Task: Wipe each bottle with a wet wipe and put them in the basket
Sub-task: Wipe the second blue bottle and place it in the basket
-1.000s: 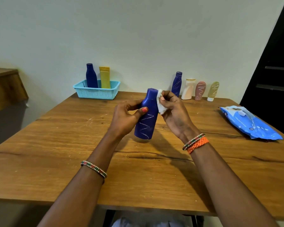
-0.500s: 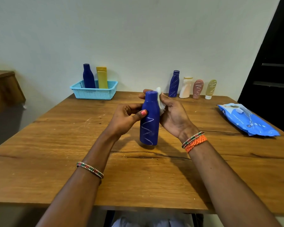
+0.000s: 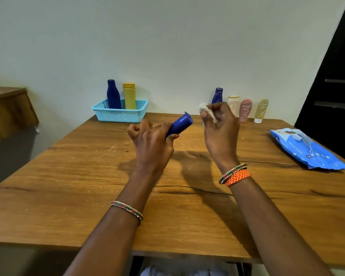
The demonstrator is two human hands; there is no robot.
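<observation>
- No brand name or label text can be read anywhere; the print on the blue wipes pack (image 3: 307, 149), lying on the table (image 3: 68, 176) at the right, is too small to make out.
- The left hand (image 3: 150, 143) grips a dark blue bottle (image 3: 180, 124) above the table, tilted with its end pointing up and to the right. Only that end shows; the rest is hidden behind the hand.
- The right hand (image 3: 220, 132) pinches a crumpled white wet wipe (image 3: 204, 108) in its fingertips, held just to the right of the bottle and apart from it. The hand is motion-blurred, so the wipe's outline is hard to trace.
- The light blue basket (image 3: 120, 115) sits at the table's far left edge by the wall, holding an upright dark blue bottle (image 3: 113, 94) and a yellow bottle (image 3: 129, 96).
- At the far right stand four more in a row: a blue scribbled bottle (image 3: 217, 95), partly hidden behind the right hand, a white bottle (image 3: 233, 102), a pink tube (image 3: 245, 110) and an olive tube (image 3: 261, 110), the last two with pale scribbles.
</observation>
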